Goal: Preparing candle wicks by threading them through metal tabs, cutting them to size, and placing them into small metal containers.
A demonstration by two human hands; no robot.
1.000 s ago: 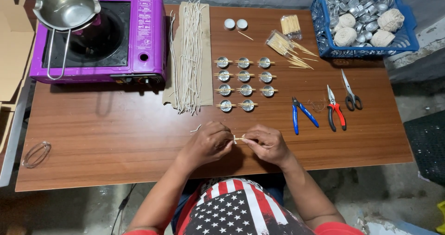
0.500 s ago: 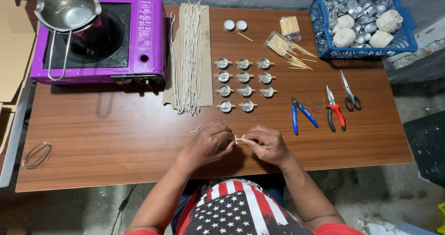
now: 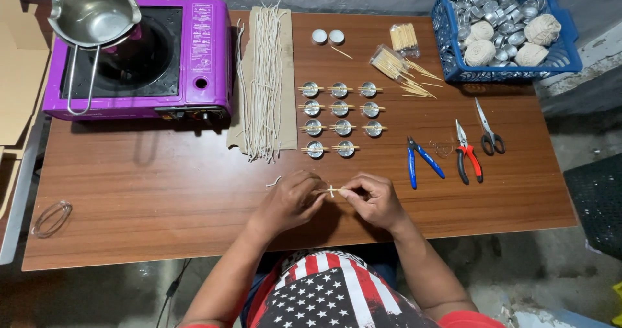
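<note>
Almost nothing has shifted since the earlier frames: both hands stay at the near middle of the brown wooden worktop (image 3: 162, 192), pinched on the same small piece, so the fiddly work between the fingertips appears to be still going on.

At the far left sits a purple portable gas stove (image 3: 139, 59) with a steel pouring pot (image 3: 94, 11) on its burner. A loop of clear band (image 3: 52, 218) lies near the left edge. Right of the stove, a bundle of pale waxed wick strings (image 3: 262, 75) lies on a cardboard strip.

The left hand (image 3: 288, 202) is closed narrowly, fingertips gripping one end of a short thin wooden stick with a pale wick tied across it (image 3: 331, 191). The right hand (image 3: 376, 202) pinches the other end, so the stick spans the two hands just above the worktop.

Beyond them stand rows of small round metal candle cups (image 3: 340, 117), each with a stick laid across. Further right lie blue-handled pliers (image 3: 421, 163), red-handled pliers (image 3: 468, 156) and grey scissors (image 3: 489, 130). A blue plastic basket (image 3: 570, 56) of empty cups and string balls occupies the far right corner.
</note>
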